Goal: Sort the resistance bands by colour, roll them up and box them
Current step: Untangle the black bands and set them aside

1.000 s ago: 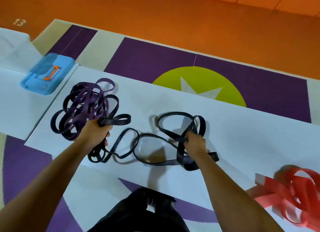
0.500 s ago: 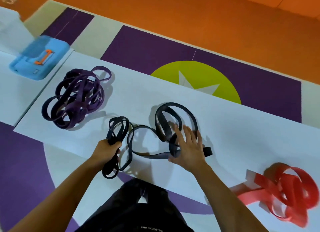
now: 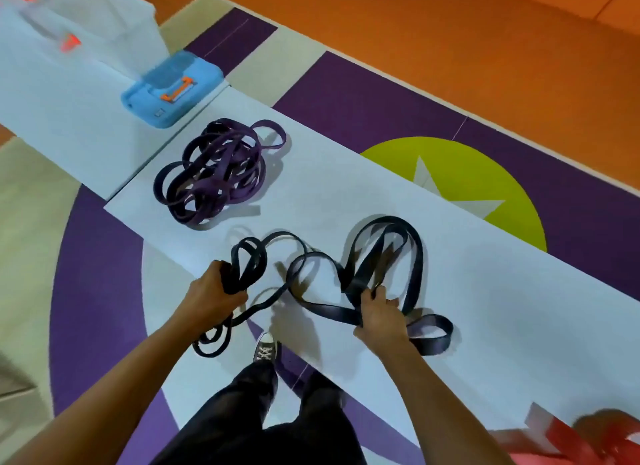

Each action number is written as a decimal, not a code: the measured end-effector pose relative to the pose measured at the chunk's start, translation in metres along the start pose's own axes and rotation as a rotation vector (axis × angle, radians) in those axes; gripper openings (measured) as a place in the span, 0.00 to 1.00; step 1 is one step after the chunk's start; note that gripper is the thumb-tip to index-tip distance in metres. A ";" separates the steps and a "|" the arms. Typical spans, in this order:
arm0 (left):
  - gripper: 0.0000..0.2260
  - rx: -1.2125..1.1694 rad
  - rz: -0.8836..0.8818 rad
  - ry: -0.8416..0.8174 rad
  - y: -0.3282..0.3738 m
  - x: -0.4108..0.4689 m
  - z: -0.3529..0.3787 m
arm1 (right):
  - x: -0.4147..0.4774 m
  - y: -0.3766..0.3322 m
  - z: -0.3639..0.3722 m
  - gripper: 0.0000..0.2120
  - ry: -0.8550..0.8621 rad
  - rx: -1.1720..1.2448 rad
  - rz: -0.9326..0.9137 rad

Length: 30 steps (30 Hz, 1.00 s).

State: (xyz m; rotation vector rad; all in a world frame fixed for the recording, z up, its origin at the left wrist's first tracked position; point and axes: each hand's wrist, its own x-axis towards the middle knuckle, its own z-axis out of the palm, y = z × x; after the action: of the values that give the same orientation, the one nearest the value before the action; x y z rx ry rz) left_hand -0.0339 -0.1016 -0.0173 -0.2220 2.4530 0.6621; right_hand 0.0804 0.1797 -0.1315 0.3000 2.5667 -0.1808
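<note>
Left hand (image 3: 214, 288) gripped bunch of black bands (image 3: 329, 312) at near table (image 3: 485, 308) edge. Right hand (image 3: 379, 317) clutched strands of same tangle. Purple pile (image 3: 214, 173) sat far left, apart. Risk: loops crossed between hands, so pulling could tighten knot. Overhanging loop could slip off edge.

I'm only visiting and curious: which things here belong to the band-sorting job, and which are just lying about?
In the job: black bands, gripped by left hand and right hand; purple bands, heaped; red bands, blurred.

Lying about for now: blue case; clear tub. Either may be the box.
</note>
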 end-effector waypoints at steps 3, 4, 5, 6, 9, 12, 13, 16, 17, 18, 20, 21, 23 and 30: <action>0.13 0.064 0.114 0.089 -0.004 -0.003 -0.015 | -0.008 -0.022 0.005 0.36 -0.002 -0.116 0.042; 0.12 0.098 0.171 0.117 -0.008 -0.004 -0.021 | -0.012 -0.025 0.004 0.34 0.027 -0.155 0.056; 0.12 0.117 0.222 0.145 -0.011 -0.005 -0.028 | -0.013 -0.028 0.002 0.32 0.043 -0.177 0.055; 0.13 0.117 0.263 0.169 -0.015 -0.006 -0.035 | -0.015 -0.030 -0.007 0.32 0.061 -0.171 0.056; 0.16 0.100 0.358 0.229 -0.028 -0.009 -0.056 | -0.020 -0.037 -0.040 0.28 0.150 -0.042 0.098; 0.20 0.089 0.446 0.267 -0.049 -0.013 -0.079 | -0.033 -0.061 -0.080 0.20 0.192 0.220 0.122; 0.20 0.092 0.480 0.281 -0.059 -0.015 -0.089 | -0.038 -0.074 -0.092 0.19 0.227 0.262 0.116; 0.19 0.108 0.558 0.329 -0.091 -0.019 -0.126 | -0.052 -0.121 -0.131 0.15 0.322 0.290 0.079; 0.19 0.111 0.574 0.350 -0.100 -0.019 -0.138 | -0.057 -0.137 -0.143 0.14 0.352 0.301 0.075; 0.19 0.110 0.585 0.376 -0.113 -0.020 -0.154 | -0.061 -0.157 -0.156 0.14 0.385 0.322 0.072; 0.18 0.113 0.597 0.420 -0.139 -0.021 -0.186 | -0.067 -0.200 -0.179 0.13 0.436 0.378 0.051; 0.18 0.118 0.603 0.441 -0.153 -0.022 -0.201 | -0.069 -0.222 -0.188 0.14 0.448 0.384 0.032; 0.16 0.124 0.606 0.473 -0.178 -0.023 -0.228 | -0.071 -0.264 -0.203 0.13 0.448 0.384 -0.023; 0.16 0.123 0.486 0.577 -0.281 -0.010 -0.299 | -0.052 -0.412 -0.235 0.16 0.336 0.340 -0.217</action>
State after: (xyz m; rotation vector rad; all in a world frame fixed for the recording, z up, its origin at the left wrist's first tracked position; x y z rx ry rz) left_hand -0.0901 -0.4948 0.0848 0.2865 3.1347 0.7129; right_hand -0.0979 -0.1837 0.1219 0.1867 2.8938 -0.7050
